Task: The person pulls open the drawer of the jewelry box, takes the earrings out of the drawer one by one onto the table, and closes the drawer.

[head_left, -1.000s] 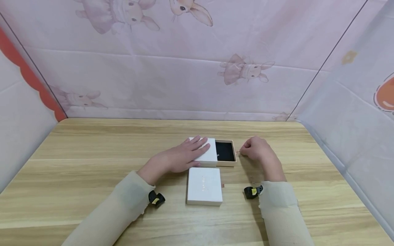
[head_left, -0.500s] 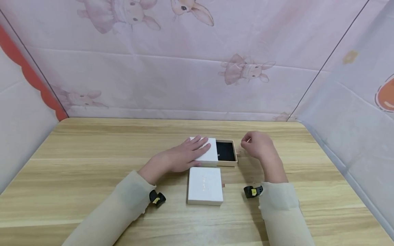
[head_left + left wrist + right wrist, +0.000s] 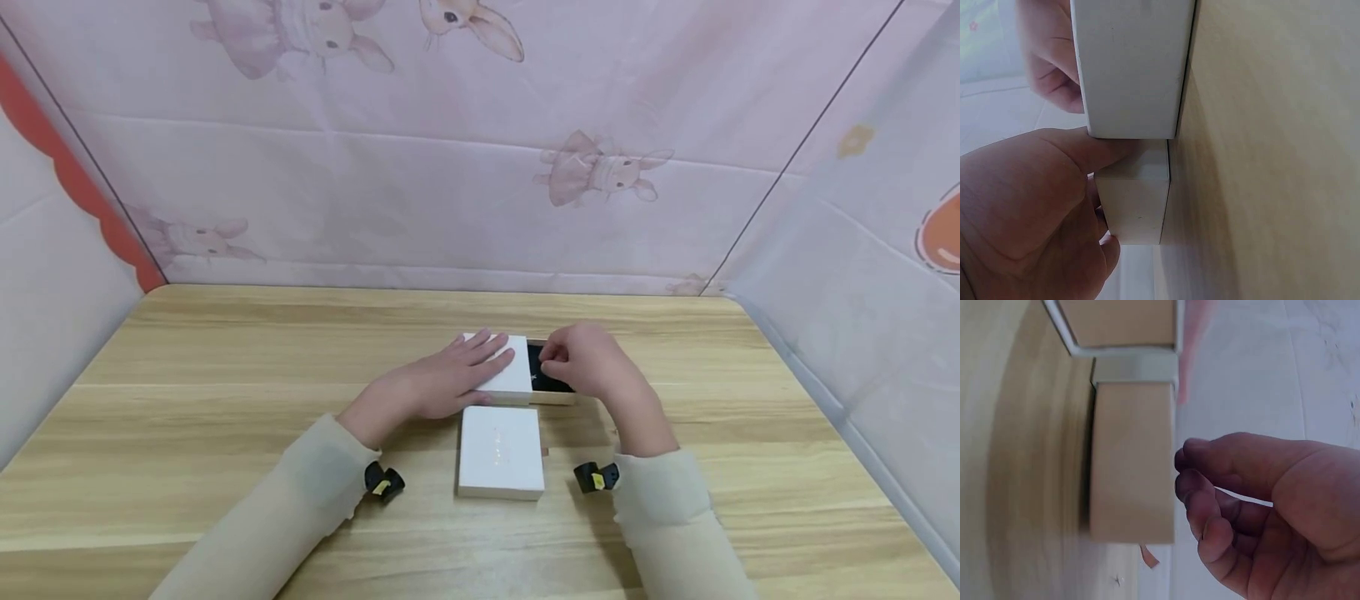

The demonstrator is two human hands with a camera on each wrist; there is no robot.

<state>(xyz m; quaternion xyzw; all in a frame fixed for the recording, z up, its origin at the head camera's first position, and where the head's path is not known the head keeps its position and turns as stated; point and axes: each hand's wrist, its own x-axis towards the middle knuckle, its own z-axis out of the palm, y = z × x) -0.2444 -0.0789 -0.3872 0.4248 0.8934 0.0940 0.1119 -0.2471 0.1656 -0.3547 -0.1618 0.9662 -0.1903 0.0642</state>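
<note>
A white drawer-style gift box [image 3: 513,385] lies on the table with its tan drawer [image 3: 1132,462] slid partly out to the right. The drawer has a black lining [image 3: 536,354] with a small silvery mark. My left hand [image 3: 442,383] rests on the box's white sleeve, fingers spread flat over the top; its thumb [image 3: 1107,153] touches the near side. Over the drawer hovers my right hand [image 3: 588,358], fingers loosely curled, thumb and index tips close together with nothing visible between them. A second white box [image 3: 500,454], closed, with gold lettering, lies just nearer.
An orange ribbon tab [image 3: 1149,557] sticks out at the drawer's end. Both boxes lie on a wood-grain table [image 3: 225,467]. Rabbit-print cloth [image 3: 420,208] hangs behind the far edge. Small black devices, one at the left cuff [image 3: 384,483] and one at the right cuff [image 3: 596,477], face the boxes.
My right hand has let go of the ribbon tab, lifted, and moved left over the black-lined drawer. My left hand and both boxes have stayed in place.
</note>
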